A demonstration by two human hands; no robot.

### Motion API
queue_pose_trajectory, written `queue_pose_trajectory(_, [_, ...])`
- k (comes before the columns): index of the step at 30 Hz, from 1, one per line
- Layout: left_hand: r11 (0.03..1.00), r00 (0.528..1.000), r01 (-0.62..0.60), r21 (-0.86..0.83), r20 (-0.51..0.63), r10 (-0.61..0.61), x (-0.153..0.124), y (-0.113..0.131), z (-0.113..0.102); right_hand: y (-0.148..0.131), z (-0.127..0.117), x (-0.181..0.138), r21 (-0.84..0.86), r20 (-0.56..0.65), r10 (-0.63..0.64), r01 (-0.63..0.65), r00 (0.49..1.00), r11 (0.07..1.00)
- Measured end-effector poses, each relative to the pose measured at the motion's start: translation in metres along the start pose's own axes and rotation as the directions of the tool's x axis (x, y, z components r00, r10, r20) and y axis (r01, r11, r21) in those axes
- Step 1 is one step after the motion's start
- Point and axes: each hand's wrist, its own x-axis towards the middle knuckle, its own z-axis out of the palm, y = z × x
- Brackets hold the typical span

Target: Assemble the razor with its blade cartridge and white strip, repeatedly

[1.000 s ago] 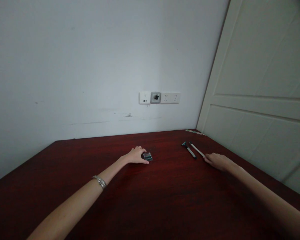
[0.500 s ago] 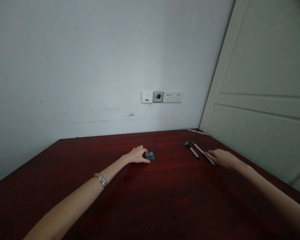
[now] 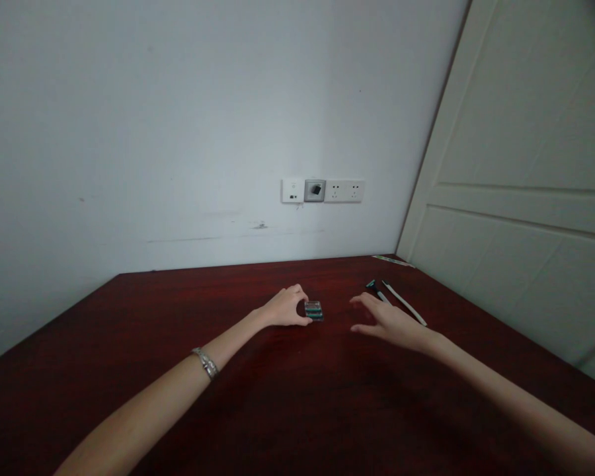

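My left hand point(image 3: 287, 307) rests on the dark red table point(image 3: 297, 396) with its fingers curled against a small teal and grey cartridge case point(image 3: 314, 310). The thumb and fingertips pinch the case's left edge. My right hand point(image 3: 389, 320) hovers open, fingers spread, to the right of the case and just in front of a razor point(image 3: 373, 287) with a dark head. A thin white stick point(image 3: 404, 303) lies beside the razor on its right. A metal bracelet point(image 3: 205, 363) circles my left wrist.
A white wall with a row of sockets and a switch point(image 3: 322, 191) stands behind the table. A pale panelled door point(image 3: 520, 192) runs along the table's right side. A flat strip point(image 3: 394, 262) lies at the far right corner.
My right hand left the white stick and moved left toward the case, fingers spreading. My left hand slid the case slightly to the right.
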Motion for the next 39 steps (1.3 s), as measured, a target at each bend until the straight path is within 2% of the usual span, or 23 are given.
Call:
queue_pose_trajectory(5, [0.992, 0.991, -0.127, 0.017, -0.037, 0.127, 0.004, 0.027, 0.002, -0.022, 0.004, 0.01, 0.067, 0.033, -0.05, 0.048, 0.998, 0.997])
queue_pose_trajectory(10, [0.984, 0.982, -0.18, 0.001, -0.061, 0.179, 0.006, 0.039, 0.005, -0.024, 0.004, 0.012, 0.05, 0.072, -0.076, 0.073, 0.994, 0.996])
queue_pose_trajectory(16, [0.981, 0.98, -0.193, -0.025, -0.047, 0.192, 0.007, 0.045, 0.006, -0.015, 0.001, 0.012, 0.115, 0.115, -0.138, 0.125, 0.984, 0.986])
queue_pose_trajectory(25, [0.985, 0.986, -0.166, -0.045, 0.015, 0.167, 0.014, 0.048, 0.009, -0.007, -0.002, 0.017, 0.114, 0.088, -0.15, 0.14, 0.985, 0.984])
queue_pose_trajectory(28, [0.99, 0.994, -0.101, -0.095, 0.038, 0.105, 0.018, 0.041, 0.013, 0.021, -0.012, 0.016, 0.116, 0.059, -0.103, 0.096, 0.993, 0.989])
queue_pose_trajectory(32, [0.988, 0.999, -0.003, -0.156, 0.042, 0.01, 0.018, 0.02, 0.019, 0.087, -0.032, 0.006, 0.111, -0.001, 0.052, -0.052, 0.999, 0.992])
queue_pose_trajectory(36, [0.985, 0.997, 0.076, -0.156, -0.001, -0.077, 0.011, -0.006, 0.021, 0.154, -0.047, -0.013, 0.131, 0.025, 0.192, -0.194, 0.981, 0.972])
queue_pose_trajectory(39, [0.983, 0.994, 0.106, -0.146, -0.009, -0.109, 0.005, -0.02, 0.022, 0.19, -0.052, -0.025, 0.156, 0.094, 0.268, -0.28, 0.959, 0.947])
